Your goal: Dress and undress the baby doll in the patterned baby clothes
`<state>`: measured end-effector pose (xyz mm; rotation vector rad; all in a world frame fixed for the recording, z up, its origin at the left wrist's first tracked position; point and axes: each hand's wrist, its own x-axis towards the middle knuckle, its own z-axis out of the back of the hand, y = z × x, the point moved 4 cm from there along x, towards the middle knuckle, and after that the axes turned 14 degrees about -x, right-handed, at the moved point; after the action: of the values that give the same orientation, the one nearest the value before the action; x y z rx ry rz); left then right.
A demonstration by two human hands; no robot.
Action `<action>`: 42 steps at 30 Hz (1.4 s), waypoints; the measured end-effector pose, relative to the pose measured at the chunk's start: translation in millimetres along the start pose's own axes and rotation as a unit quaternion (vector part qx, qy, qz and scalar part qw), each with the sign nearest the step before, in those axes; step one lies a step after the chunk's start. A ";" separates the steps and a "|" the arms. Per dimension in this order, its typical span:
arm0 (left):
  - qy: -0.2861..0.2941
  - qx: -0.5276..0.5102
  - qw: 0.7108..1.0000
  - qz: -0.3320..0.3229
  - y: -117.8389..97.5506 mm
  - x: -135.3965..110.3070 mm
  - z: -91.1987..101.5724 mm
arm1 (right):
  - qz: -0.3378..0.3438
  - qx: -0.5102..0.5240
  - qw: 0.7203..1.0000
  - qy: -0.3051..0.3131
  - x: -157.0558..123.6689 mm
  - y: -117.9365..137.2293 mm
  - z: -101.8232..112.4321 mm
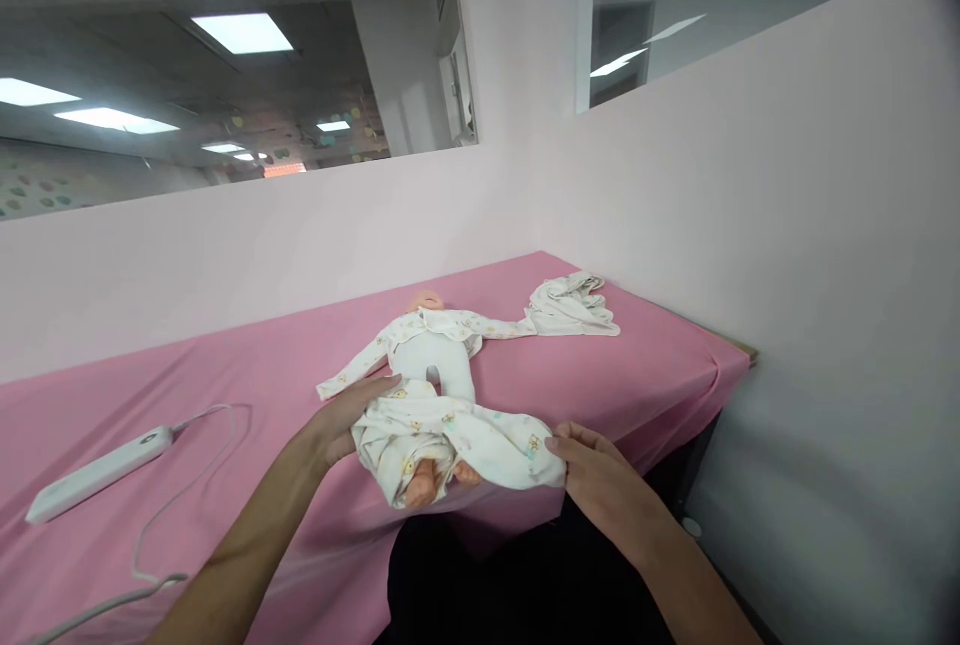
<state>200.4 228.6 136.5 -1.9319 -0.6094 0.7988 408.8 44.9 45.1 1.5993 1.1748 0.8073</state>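
Observation:
A baby doll (433,353) lies on its back on a pink-covered table (285,355), its head far from me and its feet at the near edge. Its printed white top (409,327) has both sleeves stretched outward. Printed white baby pants (495,440) are bunched about its lower legs, with bare feet (422,485) poking out below. My left hand (349,417) rests on the bunched cloth at the left, fingers partly hidden by it. Thumb and fingers of my right hand (600,470) pinch the end of a pant leg pulled out to the right.
A crumpled white cloth (571,307) lies at the far right, touching the doll's sleeve end. On the left is a white bar-shaped device (101,473) with a cable (176,495) looping over the tabletop. White walls (787,205) with windows border the table behind and to the right.

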 end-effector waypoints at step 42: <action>0.111 0.031 0.992 0.055 21.5 14.0 -22.9 | 0.337 -0.512 0.780 0.129 92.8 71.6 -138.0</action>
<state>228.7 215.6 121.6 -1.9758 -0.3415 0.6507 337.3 170.1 154.7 0.9167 0.1128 1.7874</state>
